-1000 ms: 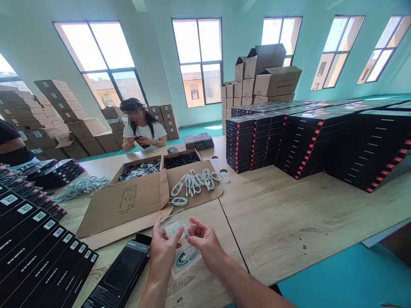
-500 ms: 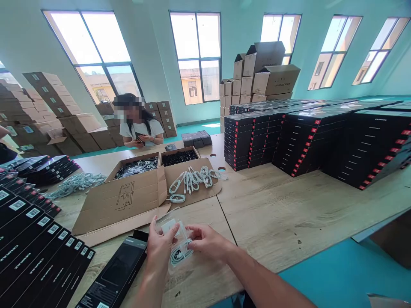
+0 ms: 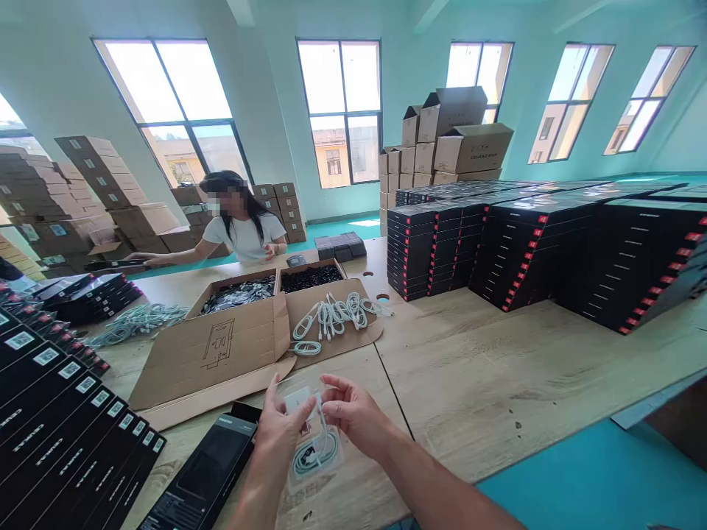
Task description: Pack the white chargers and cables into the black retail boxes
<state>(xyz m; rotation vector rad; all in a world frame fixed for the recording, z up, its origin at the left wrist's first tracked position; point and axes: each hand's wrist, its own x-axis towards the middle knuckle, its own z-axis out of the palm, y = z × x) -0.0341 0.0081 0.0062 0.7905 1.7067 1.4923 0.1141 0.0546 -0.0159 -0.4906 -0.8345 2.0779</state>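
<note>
A clear plastic tray (image 3: pixel 301 482) is tilted up above the table in front of me. My left hand (image 3: pixel 283 419) grips its left side, thumb across the front. Inside the tray lies a coiled pale cable (image 3: pixel 327 462), with a white piece above it, partly covered by my thumb. My right hand (image 3: pixel 347 408) is at the tray's upper right, fingers closed round a pale strand of the cable that rises from the coil. Just left of my left wrist, a black box (image 3: pixel 202 464) lies with its end flap raised.
Beyond my hands, coiled cables (image 3: pixel 336 316) lie on a cardboard flap (image 3: pixel 265 331) of a carton of small parts. Stacked black boxes (image 3: pixel 60 434) crowd the left; more black boxes (image 3: pixel 516 258) stand at right. Across the table, a person (image 3: pixel 243 228) reaches sideways.
My right hand has moved up from the coil to the tray's upper edge, drawing a cable strand up. Across the table, the person's arm has stretched out towards the left side of the picture.
</note>
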